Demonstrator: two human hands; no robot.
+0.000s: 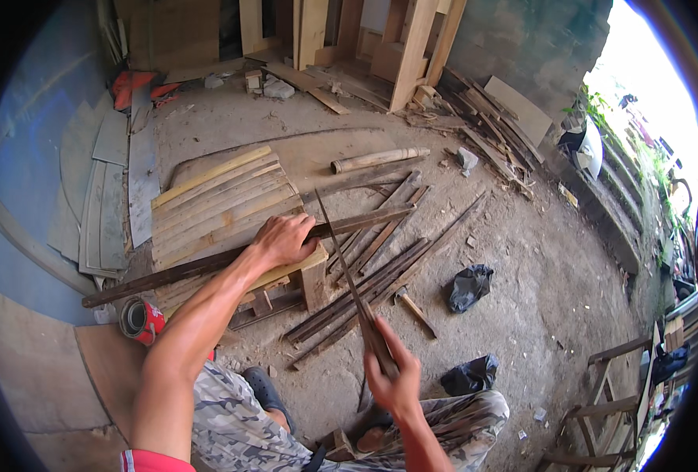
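Observation:
My left hand [284,237] presses down on a long dark wooden strip [184,271], its fingers closed over it. The strip lies slantwise across a low slatted wooden pallet [215,203], and its far end juts past the pallet's right side. In my right hand [395,376] is the handle of a handsaw [349,275]. Its long thin blade points away from me and crosses the strip just right of my left hand. I cannot tell how deep the teeth sit in the wood.
A red can [151,321] stands at the pallet's near left. On the floor to the right lie several dark strips [365,291], a hammer [417,313] and two black plastic bags [469,288]. A round pole [380,160] rests beyond, with scrap boards [498,118] by the wall.

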